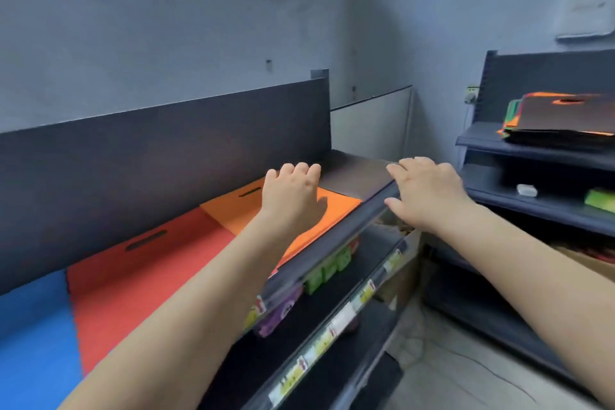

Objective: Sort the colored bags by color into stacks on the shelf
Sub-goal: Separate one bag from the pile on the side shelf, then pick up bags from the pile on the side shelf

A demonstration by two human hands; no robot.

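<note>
- The bags lie flat in a row on the top shelf [336,236], one colour beside the next: blue bag [33,326] nearest the camera, then red bag [149,260], orange bag [293,210], and a dark bag [352,176] at the far end.
- Each sits with its handle slot toward the shelf's back panel [166,156], probably so the stacks stay square and the colours read at a glance.
- The left hand [289,196] hovers over or rests on the far corner of the orange bag, knuckles up, fingers [299,170] curled loosely at the seam with the dark bag; whether they pinch anything I cannot tell.
- The right hand [426,190] is at the shelf's front edge beside the dark bag, fingers spread and relaxed, holding nothing visible; it looks placed to square that bag.
- A mixed pile [559,120] of unsorted bags waits on a second shelf unit [532,150] to the right, well apart, so much sorting seems left.
- Lower shelves hold small packaged goods [326,273] behind price strips.
</note>
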